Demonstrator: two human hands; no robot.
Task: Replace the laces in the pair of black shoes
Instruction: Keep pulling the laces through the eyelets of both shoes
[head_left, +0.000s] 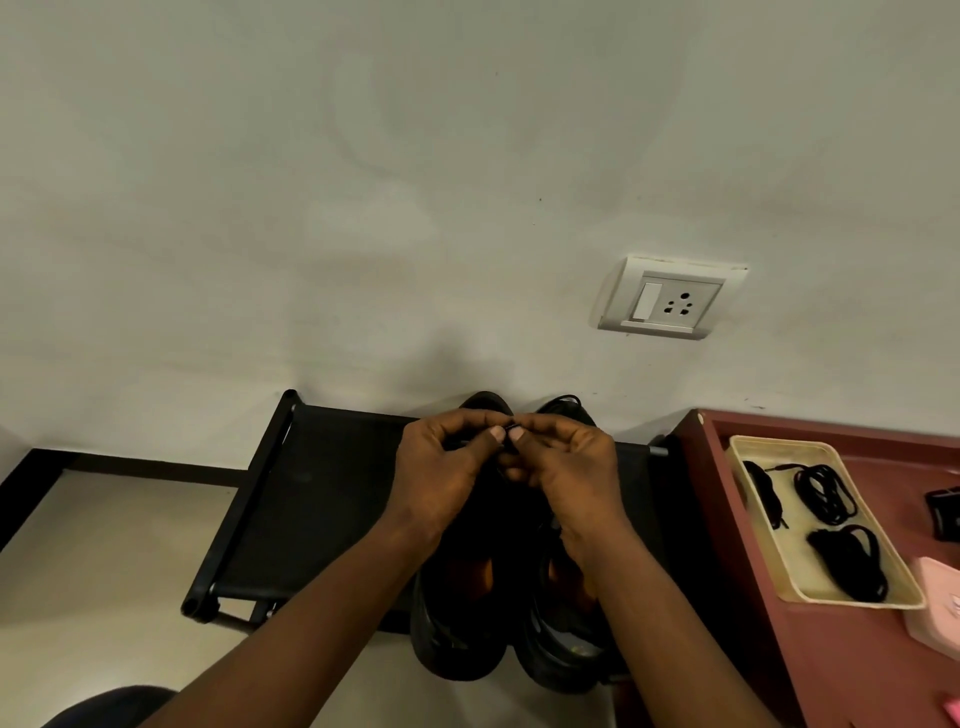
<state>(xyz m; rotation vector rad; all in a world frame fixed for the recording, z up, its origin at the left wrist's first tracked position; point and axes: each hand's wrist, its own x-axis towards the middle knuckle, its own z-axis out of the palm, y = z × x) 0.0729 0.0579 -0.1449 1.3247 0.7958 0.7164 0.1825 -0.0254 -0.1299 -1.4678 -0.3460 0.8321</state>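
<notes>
Just below the middle of the frame, the left hand (447, 467) and right hand (563, 467) meet thumb to thumb, fingers curled, both pinching a small dark bit of lace (513, 427) between their tips. Under them the pair of black shoes (462, 639) stands side by side on a black rack (311, 493). At the right edge, a cream tray (769, 540) on a reddish table (841, 665) holds coiled black laces (826, 493).

Left of the shoes (460, 639) the rack (311, 499) lies open to reach. The wall (363, 208) closes in behind; the table (857, 675) with its tray (779, 442) crowds the right side.
</notes>
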